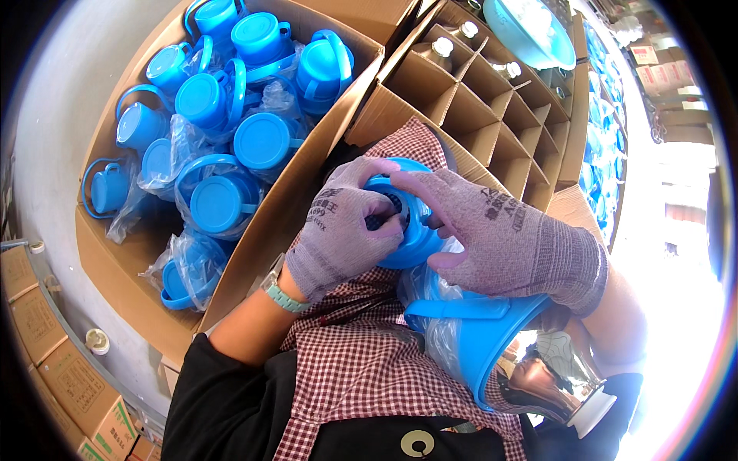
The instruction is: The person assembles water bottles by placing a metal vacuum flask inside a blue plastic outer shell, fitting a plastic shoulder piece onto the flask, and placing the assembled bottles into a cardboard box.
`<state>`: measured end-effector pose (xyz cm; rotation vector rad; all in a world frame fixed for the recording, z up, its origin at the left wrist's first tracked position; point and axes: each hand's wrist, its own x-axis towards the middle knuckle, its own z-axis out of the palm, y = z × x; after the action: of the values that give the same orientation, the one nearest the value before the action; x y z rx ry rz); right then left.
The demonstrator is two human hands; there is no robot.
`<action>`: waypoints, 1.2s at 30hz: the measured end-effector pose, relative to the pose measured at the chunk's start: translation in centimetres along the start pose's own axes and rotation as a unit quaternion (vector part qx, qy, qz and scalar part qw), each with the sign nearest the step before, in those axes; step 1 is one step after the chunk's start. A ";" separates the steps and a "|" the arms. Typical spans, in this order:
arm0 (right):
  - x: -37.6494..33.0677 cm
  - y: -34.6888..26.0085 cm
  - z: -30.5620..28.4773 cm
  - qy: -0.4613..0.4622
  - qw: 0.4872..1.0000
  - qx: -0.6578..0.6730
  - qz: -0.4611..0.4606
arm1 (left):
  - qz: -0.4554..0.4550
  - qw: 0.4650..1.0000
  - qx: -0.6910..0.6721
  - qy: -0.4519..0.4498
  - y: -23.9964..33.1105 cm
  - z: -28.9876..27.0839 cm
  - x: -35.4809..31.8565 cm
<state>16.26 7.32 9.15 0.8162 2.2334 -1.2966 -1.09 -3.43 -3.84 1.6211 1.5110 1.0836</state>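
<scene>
Both my hands wear grey-purple work gloves and meet over a round blue plastic part (pixel 419 243). My left hand (pixel 350 223) curls its thumb and forefinger at the part's dark inner opening. My right hand (pixel 484 223) is closed round its other side, its forefinger over the top rim. Below my right wrist a blue flask shell (pixel 469 330) with a carrying handle lies tilted on my lap, partly in clear plastic wrap. A silver, mirror-like flask liner (pixel 550 365) sticks out of its wide end, with a white piece (pixel 590 411) at the tip.
At left an open cardboard box (pixel 292 200) holds several blue flask shells with cups, some in plastic bags. Ahead, a divided carton (pixel 469 115) has several liners in its far cells. A light-blue basin (pixel 538 34) rests on it. Stacked cartons (pixel 77 376) stand at lower left.
</scene>
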 end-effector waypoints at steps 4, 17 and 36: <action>0.0 -0.3 0.0 -0.014 0.999 0.013 0.034 | 0.013 1.000 -0.006 -0.004 -0.1 0.0 0.0; -0.1 -0.4 0.0 -0.007 0.999 -0.021 0.037 | 0.069 0.992 0.013 -0.105 -0.5 -1.7 0.3; -0.2 -0.2 -0.4 -0.010 0.999 -0.002 0.051 | 0.020 0.958 -0.238 -0.157 -1.5 -2.7 1.2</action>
<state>16.28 7.59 9.59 0.9010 2.1488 -1.2466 -4.23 -2.24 -3.81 1.4038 0.9265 1.0524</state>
